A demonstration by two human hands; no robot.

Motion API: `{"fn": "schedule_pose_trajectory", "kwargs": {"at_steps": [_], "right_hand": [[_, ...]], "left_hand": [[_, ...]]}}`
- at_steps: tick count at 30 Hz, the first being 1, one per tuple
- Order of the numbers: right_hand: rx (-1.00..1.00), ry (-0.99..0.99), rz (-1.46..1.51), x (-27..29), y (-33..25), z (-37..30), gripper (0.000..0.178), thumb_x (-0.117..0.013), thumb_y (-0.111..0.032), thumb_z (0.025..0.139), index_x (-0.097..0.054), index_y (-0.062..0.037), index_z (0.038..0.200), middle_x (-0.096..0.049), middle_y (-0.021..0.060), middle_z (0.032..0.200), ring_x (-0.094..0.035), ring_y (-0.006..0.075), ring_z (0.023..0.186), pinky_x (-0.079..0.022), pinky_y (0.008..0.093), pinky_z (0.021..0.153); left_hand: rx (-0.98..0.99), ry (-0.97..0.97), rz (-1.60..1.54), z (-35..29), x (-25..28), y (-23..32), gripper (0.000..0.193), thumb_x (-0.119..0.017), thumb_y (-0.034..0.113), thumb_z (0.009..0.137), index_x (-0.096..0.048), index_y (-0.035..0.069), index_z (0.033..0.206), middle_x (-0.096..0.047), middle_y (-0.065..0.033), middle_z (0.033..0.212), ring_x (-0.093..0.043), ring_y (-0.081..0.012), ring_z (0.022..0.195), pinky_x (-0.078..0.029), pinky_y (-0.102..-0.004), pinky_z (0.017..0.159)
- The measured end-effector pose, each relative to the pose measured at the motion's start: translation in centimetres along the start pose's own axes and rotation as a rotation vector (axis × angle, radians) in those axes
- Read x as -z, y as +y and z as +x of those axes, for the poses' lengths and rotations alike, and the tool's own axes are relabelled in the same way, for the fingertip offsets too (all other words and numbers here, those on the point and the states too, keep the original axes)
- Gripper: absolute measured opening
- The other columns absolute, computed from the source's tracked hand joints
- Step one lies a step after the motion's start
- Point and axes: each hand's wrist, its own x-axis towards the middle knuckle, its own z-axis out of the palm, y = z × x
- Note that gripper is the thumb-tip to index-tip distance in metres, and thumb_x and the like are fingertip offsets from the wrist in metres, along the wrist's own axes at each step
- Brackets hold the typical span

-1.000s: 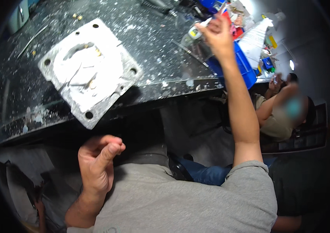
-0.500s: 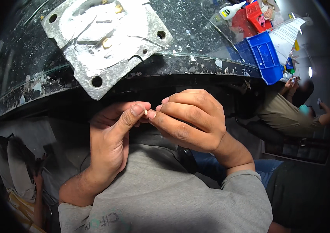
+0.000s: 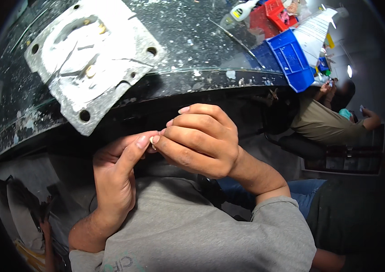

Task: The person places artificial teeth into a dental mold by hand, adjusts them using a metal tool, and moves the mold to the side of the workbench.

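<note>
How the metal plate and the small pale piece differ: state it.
The metal plate is far larger than the small pale piece. The metal plate lies, one corner overhanging, on the table; the small pale piece is where left hand and right hand meet. Both show whitish surfaces.

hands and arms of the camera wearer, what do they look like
Both the left hand and right hand are bare; no glove, ring or watch shows. Forearms are bare too, below short sleeves of a grey shirt with dark and green print.

piece (image 3: pixel 153 141) between fingers (image 3: pixel 179 153) | plate (image 3: pixel 124 43) on table (image 3: pixel 188 43), ahead-left of fingers | tray (image 3: pixel 287 56) at table edge, ahead-right | bottle (image 3: pixel 244 10) farther ahead-right
</note>
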Motion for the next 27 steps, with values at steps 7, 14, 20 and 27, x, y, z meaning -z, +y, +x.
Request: {"fn": "schedule_pose_trajectory", "kwargs": {"at_steps": [7, 14, 20, 27], "right_hand": [[-0.098, -0.029, 0.055, 0.6, -0.2, 0.2, 0.02, -0.09, -0.017, 0.082, -0.08, -0.0131, 0.099, -0.074, -0.003, 0.094, -0.071, 0.0129, 0.089, -0.057, 0.0382, 0.097], [-0.345, -0.109, 0.367, 3.8, 1.8, 2.2, 0.015, -0.088, -0.007, 0.082, -0.081, -0.0078, 0.095, -0.076, 0.0004, 0.091, -0.07, 0.013, 0.081, -0.056, 0.035, 0.092], [-0.983, -0.053, 0.481, 10.4, 4.9, 5.3, 0.012, -0.086, -0.004, 0.09, -0.081, 0.0008, 0.101, -0.079, 0.0063, 0.095, -0.07, 0.0087, 0.084, -0.054, 0.0232, 0.076], [-1.204, -0.373, 0.47, 9.2, 12.2, 5.0, 0.017, -0.081, -0.014, 0.095, -0.081, -0.0006, 0.104, -0.076, 0.0002, 0.091, -0.061, 0.0023, 0.077, -0.045, 0.0192, 0.065]], "left_hand": [[-0.01, -0.016, 0.006, 0.1, 0.1, -0.4, 0.021, -0.076, 0.009, 0.099, -0.08, -0.005, 0.114, -0.082, -0.0135, 0.104, -0.074, -0.0152, 0.093, -0.056, -0.0288, 0.092], [0.003, -0.021, 0.098, 0.1, 0.4, -0.3, 0.018, -0.077, 0.015, 0.1, -0.081, -0.003, 0.105, -0.081, -0.0102, 0.095, -0.071, -0.0114, 0.08, -0.055, -0.0261, 0.079], [0.095, 0.05, 0.434, 1.6, 7.8, -4.6, 0.048, -0.07, 0.037, 0.107, -0.062, 0.009, 0.069, -0.057, 0.002, 0.065, -0.046, -0.0062, 0.054, -0.033, -0.0303, 0.052], [-0.174, -0.301, 1.414, 6.0, 20.9, -15.0, 0.04, -0.062, 0.041, 0.109, -0.072, 0.007, 0.128, -0.072, -0.016, 0.131, -0.067, -0.0247, 0.126, -0.052, -0.0407, 0.106]]}}
